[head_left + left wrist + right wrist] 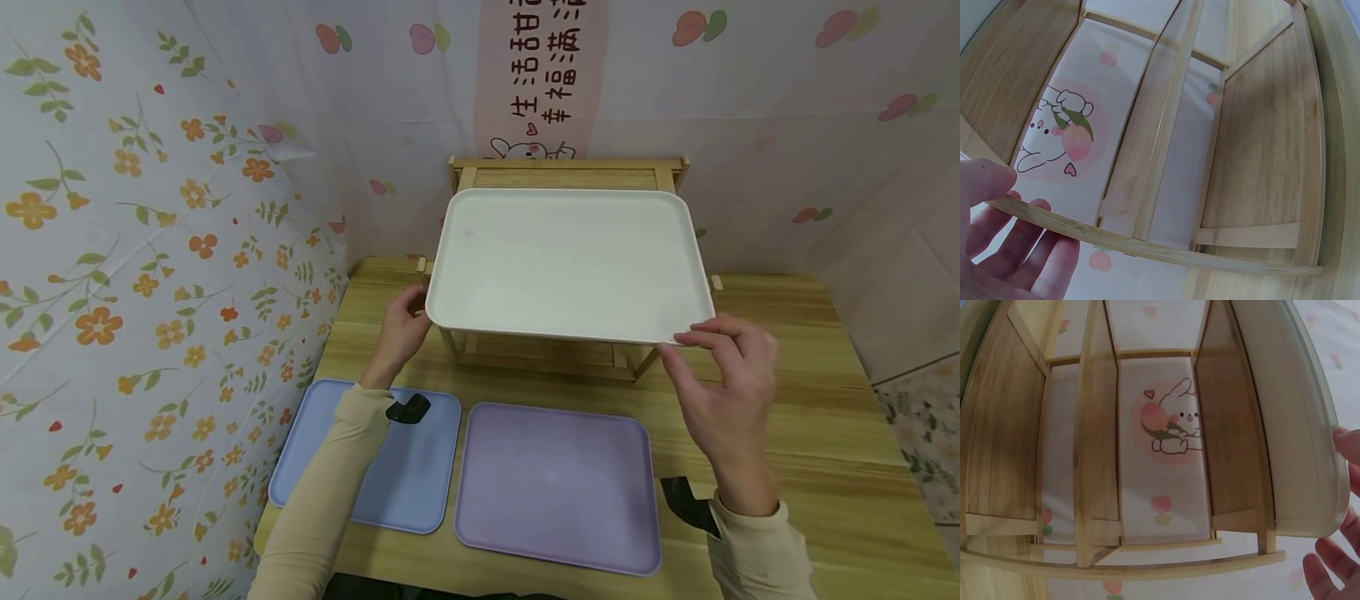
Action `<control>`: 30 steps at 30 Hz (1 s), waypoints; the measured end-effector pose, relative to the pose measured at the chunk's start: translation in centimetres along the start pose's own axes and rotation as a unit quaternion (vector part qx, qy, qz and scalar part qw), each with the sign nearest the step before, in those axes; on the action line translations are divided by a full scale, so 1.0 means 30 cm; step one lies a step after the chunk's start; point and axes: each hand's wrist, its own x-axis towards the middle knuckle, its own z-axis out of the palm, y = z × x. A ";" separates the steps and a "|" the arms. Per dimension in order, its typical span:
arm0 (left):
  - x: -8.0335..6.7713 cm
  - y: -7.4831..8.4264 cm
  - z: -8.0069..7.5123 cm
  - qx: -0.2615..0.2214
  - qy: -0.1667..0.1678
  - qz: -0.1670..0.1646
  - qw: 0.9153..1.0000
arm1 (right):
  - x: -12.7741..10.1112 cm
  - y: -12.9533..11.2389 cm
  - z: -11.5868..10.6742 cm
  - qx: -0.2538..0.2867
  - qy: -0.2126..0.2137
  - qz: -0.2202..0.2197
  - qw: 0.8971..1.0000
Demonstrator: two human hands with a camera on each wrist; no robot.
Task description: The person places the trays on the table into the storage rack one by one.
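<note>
A white rectangular tray (570,258) lies over the top of a wooden rack (540,358), its near edge tilted toward me. My right hand (731,392) pinches the tray's near right corner, fingers on the rim and thumb at the front edge. In the right wrist view the side of the tray (1297,425) shows beside the rack's top shelf, with the fingertips (1335,559) at its corner. My left hand (401,329) is at the rack's left side, below the tray. The left wrist view shows that hand (1016,244) gripping a wooden upright (1110,236), thumb and fingers round it.
A blue tray (408,479) and a purple tray (558,487) lie side by side on the wood-grain table (795,433), in front of the rack. Printed cloth (150,292) hangs along the left and behind. The rack has several shelves (1097,425).
</note>
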 end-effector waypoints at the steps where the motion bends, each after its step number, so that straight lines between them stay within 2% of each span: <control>1: 0.000 0.000 0.000 0.001 0.001 0.000 1.000 | 0.001 0.002 0.001 -0.002 0.001 -0.003 1.000; 10: 0.000 0.003 0.004 0.005 0.005 -0.002 1.000 | 0.009 0.004 0.022 -0.012 0.015 -0.017 1.000; 18: 0.001 0.000 0.006 0.011 0.006 -0.002 1.000 | 0.028 0.001 0.039 -0.041 0.002 -0.042 0.998; 25: -0.002 -0.003 0.004 0.020 0.000 -0.003 1.000 | 0.048 0.009 0.062 -0.066 -0.006 -0.032 0.997; 30: -0.002 -0.005 0.005 0.017 -0.003 -0.005 1.000 | 0.064 0.014 0.079 -0.064 -0.004 -0.025 0.998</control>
